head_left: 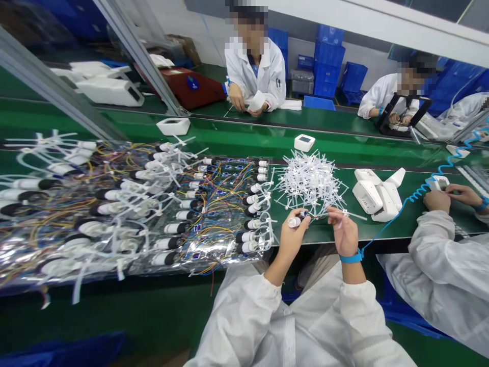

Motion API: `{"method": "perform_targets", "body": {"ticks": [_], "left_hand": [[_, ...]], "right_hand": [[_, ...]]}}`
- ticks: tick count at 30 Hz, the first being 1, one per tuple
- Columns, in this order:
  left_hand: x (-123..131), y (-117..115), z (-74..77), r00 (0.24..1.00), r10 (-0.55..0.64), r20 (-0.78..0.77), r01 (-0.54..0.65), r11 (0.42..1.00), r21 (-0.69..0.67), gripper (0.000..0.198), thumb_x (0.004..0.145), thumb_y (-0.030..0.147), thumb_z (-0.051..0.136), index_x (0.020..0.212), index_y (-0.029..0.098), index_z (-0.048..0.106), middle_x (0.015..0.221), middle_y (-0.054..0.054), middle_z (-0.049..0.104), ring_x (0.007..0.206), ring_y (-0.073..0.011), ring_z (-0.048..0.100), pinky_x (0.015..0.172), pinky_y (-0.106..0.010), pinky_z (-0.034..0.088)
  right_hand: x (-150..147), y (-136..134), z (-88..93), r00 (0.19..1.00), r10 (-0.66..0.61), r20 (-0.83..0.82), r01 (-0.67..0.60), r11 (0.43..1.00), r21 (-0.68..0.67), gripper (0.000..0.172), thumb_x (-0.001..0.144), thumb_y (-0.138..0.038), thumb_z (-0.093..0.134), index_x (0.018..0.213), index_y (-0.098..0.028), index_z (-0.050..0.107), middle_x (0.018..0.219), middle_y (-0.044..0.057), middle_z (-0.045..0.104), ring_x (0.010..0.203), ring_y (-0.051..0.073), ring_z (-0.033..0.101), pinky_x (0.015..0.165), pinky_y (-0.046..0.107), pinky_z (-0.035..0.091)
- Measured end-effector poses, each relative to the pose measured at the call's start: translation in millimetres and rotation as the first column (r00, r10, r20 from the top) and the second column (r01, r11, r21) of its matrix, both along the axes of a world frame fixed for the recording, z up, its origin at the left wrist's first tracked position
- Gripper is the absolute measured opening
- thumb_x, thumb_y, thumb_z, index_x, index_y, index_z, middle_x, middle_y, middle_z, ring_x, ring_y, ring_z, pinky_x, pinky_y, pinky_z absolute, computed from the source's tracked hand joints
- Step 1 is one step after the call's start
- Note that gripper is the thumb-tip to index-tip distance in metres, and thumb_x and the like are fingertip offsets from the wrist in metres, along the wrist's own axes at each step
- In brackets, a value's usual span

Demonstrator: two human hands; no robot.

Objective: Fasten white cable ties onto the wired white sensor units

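Observation:
My left hand (292, 235) is closed around a small motor pump (294, 222), its white round end showing. A bit of blue and some thin wires stick out past my fingertips. My right hand (345, 233), in a blue wrist strap (351, 257), pinches a white cable tie (356, 216) whose tail points right. The wires reach across toward my right fingertips; whether they touch is too small to tell. Just beyond both hands lies a heap of white cable ties (309, 178).
At left, clear bags (225, 244) hold rows of similar pumps with coloured wires. White device housings (378, 193) lie right of the heap. A blue coiled cord (420, 189) runs to my wrist strap. A co-worker's hands (437, 200) work at right; others sit across the green bench.

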State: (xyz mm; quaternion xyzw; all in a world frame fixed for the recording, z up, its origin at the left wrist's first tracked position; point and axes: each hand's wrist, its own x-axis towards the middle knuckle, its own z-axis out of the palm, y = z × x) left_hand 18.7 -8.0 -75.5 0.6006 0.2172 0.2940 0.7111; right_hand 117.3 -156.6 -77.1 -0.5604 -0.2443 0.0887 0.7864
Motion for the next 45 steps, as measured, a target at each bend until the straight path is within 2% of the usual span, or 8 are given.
{"method": "perform_targets", "body": {"ticks": [4, 11, 15, 21, 29, 33, 36, 45], "left_hand": [[0, -2, -8.0, 1.000, 0.003, -0.011, -0.003, 0.999, 0.042, 0.037, 0.090, 0.048, 0.081, 0.114, 0.022, 0.070, 0.093, -0.002, 0.071, 0.081, -0.0171, 0.066, 0.077, -0.028, 0.052], [-3, -4, -6.6, 0.994, -0.089, -0.056, 0.095, 0.990, 0.104, 0.029, 0.094, 0.041, 0.076, 0.115, 0.023, 0.067, 0.085, 0.002, 0.069, 0.076, -0.0161, 0.065, 0.075, -0.027, 0.050], [-2, -3, -1.3, 0.992, -0.101, -0.080, 0.111, 0.985, 0.133, 0.025, 0.096, 0.039, 0.074, 0.115, 0.023, 0.072, 0.096, -0.002, 0.077, 0.086, -0.0194, 0.072, 0.079, -0.029, 0.054], [-5, 0, 7.5, 0.978, -0.179, -0.106, 0.198, 0.956, 0.218, 0.020, 0.096, 0.032, 0.071, 0.113, 0.023, 0.077, 0.108, -0.006, 0.084, 0.099, -0.0236, 0.078, 0.089, -0.032, 0.058], [-7, -1, 9.3, 0.976, -0.200, -0.085, 0.216, 0.943, 0.252, 0.018, 0.096, 0.027, 0.073, 0.111, 0.023, 0.082, 0.110, -0.007, 0.085, 0.102, -0.0253, 0.079, 0.094, -0.035, 0.060], [-9, 0, 10.0, 0.969, -0.230, -0.092, 0.246, 0.935, 0.256, 0.018, 0.096, 0.027, 0.073, 0.112, 0.023, 0.082, 0.112, -0.007, 0.085, 0.103, -0.0251, 0.079, 0.097, -0.035, 0.059], [-10, 1, 9.5, 0.963, -0.255, -0.088, 0.270, 0.927, 0.259, 0.019, 0.097, 0.028, 0.072, 0.114, 0.023, 0.081, 0.116, -0.007, 0.085, 0.107, -0.0255, 0.079, 0.098, -0.036, 0.058], [-10, 1, 9.9, 0.969, -0.233, -0.086, 0.247, 0.933, 0.263, 0.015, 0.096, 0.029, 0.073, 0.108, 0.023, 0.081, 0.111, -0.006, 0.086, 0.103, -0.0259, 0.079, 0.097, -0.037, 0.057]], "right_hand": [[-4, 15, -4.7, 0.984, 0.103, -0.145, -0.081, 0.986, 0.149, 0.049, 0.105, -0.058, 0.055, 0.112, -0.023, 0.089, 0.129, 0.016, 0.081, 0.114, 0.034, 0.071, 0.078, 0.045, 0.058], [-3, 10, -3.0, 0.965, 0.202, -0.165, -0.174, 0.970, 0.168, 0.045, 0.089, -0.042, 0.075, 0.128, -0.022, 0.084, 0.143, 0.017, 0.074, 0.129, 0.038, 0.067, 0.086, 0.047, 0.064], [-3, 14, -6.1, 0.981, 0.100, -0.166, -0.091, 0.994, 0.059, 0.039, 0.088, -0.033, 0.086, 0.126, -0.028, 0.083, 0.138, 0.012, 0.076, 0.126, 0.033, 0.070, 0.084, 0.041, 0.066], [-1, 20, -14.2, 0.997, -0.018, -0.081, 0.013, 0.998, -0.056, 0.019, 0.092, -0.035, 0.087, 0.108, -0.025, 0.083, 0.104, 0.006, 0.080, 0.077, 0.019, 0.072, 0.069, 0.035, 0.061], [-6, 21, -14.9, 0.981, -0.121, -0.151, 0.120, 0.993, -0.014, 0.044, 0.085, -0.030, 0.094, 0.095, -0.027, 0.051, 0.104, 0.004, 0.086, 0.082, 0.018, 0.079, 0.070, 0.028, 0.059], [-6, 21, -14.0, 0.966, -0.139, -0.218, 0.136, 0.990, -0.028, 0.052, 0.080, -0.028, 0.096, 0.115, -0.027, 0.058, 0.096, 0.001, 0.087, 0.081, 0.019, 0.081, 0.081, 0.034, 0.065], [-3, 21, -14.9, 0.951, -0.144, -0.273, 0.148, 0.989, -0.007, 0.059, 0.077, -0.030, 0.098, 0.126, -0.024, 0.065, 0.096, 0.003, 0.087, 0.077, 0.020, 0.080, 0.077, 0.035, 0.067], [1, 17, -15.5, 0.942, -0.127, -0.310, 0.153, 0.986, 0.061, 0.045, 0.076, -0.038, 0.101, 0.106, -0.024, 0.071, 0.093, 0.004, 0.085, 0.080, 0.022, 0.084, 0.068, 0.031, 0.070]]}}
